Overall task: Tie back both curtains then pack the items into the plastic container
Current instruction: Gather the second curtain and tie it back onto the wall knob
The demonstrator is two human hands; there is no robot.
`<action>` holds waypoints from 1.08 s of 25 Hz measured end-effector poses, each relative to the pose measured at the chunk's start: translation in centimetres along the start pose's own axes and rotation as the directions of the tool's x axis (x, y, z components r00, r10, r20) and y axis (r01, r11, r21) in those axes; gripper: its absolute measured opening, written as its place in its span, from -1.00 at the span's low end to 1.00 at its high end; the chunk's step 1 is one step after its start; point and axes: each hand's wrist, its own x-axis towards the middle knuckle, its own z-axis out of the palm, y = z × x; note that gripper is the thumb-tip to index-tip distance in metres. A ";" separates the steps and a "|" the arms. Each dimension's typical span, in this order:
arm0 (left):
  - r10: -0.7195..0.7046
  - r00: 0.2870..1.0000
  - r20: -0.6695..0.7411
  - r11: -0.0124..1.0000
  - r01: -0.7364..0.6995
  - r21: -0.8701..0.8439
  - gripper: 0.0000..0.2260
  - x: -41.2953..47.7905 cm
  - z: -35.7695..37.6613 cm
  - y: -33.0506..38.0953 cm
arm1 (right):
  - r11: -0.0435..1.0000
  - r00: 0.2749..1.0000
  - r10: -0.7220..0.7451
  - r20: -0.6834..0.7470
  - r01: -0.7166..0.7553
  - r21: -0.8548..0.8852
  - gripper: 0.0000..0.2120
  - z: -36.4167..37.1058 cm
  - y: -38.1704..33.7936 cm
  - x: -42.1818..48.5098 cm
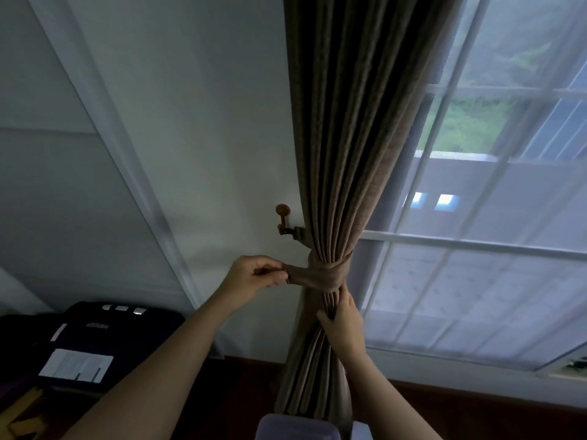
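Head view: left hand (254, 276) pinches tieback (320, 274) end; right hand (344, 322) grips curtain (355, 154) below.

bare wall (203, 147) open left of curtain (355, 122), wooden hook (282, 217) jutting beside it

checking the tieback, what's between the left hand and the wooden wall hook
In the head view, only bare white wall lies between the left hand, pinching the tieback end, and the wooden hook above it. The tieback end is not yet looped on.
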 end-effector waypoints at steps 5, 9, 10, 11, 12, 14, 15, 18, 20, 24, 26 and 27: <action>-0.030 0.987 -0.157 0.992 0.010 -0.123 -0.86 2.9 0.3 0.2 | 0.990 0.999 -0.035 0.027 0.038 -0.139 -0.19 0.0 0.4 0.7; -0.135 0.846 -0.516 0.983 0.048 -0.179 -0.91 5.8 2.7 1.0 | 0.986 1.000 -0.020 0.012 0.022 -0.163 -0.14 1.1 -0.5 1.1; -0.171 0.794 -0.583 0.977 0.061 -0.203 -0.91 6.2 3.1 1.2 | 0.986 1.000 -0.028 0.005 0.029 -0.163 -0.12 1.4 -0.6 1.3; -0.181 0.762 -0.621 0.977 0.065 -0.205 -0.91 6.7 3.2 1.3 | 0.986 0.999 -0.033 0.003 0.033 -0.165 -0.11 1.5 -0.6 1.4; -0.156 0.755 -0.637 0.984 0.065 -0.164 -0.91 7.1 3.2 1.3 | 0.985 0.999 -0.037 0.000 0.037 -0.169 -0.10 1.6 -0.6 1.6; -0.098 0.772 -0.629 0.995 0.060 -0.081 -0.93 7.7 2.9 1.3 | 0.982 0.999 -0.042 0.002 0.042 -0.185 -0.10 1.7 -0.5 1.9; -0.107 0.776 -0.621 0.994 0.064 -0.091 -0.92 8.0 2.8 1.3 | 0.980 0.999 -0.040 0.003 0.040 -0.196 -0.10 1.7 -0.5 2.1; -0.249 0.793 -0.556 0.960 0.127 -0.249 -0.87 8.8 2.1 0.8 | 0.976 0.999 -0.037 -0.003 0.035 -0.214 -0.12 1.9 -0.7 2.2; -0.336 0.820 -0.463 0.923 0.190 -0.333 -0.87 9.5 1.4 0.5 | 0.974 1.000 -0.014 0.002 0.014 -0.224 -0.14 1.9 -1.1 2.1; -0.335 0.885 -0.323 0.932 0.262 -0.251 -0.87 10.5 0.1 0.0 | 0.977 0.999 0.034 0.015 -0.030 -0.213 -0.16 2.0 -2.5 1.8; -0.386 0.902 -0.195 0.850 0.265 -0.455 -0.85 10.4 -0.1 0.1 | 0.982 0.999 0.045 0.006 -0.043 -0.183 -0.15 2.1 -2.7 1.8; -0.428 0.895 -0.126 0.763 0.283 -0.582 -0.86 10.3 -0.2 0.3 | 0.983 0.999 0.045 0.008 -0.043 -0.177 -0.15 2.2 -2.7 1.8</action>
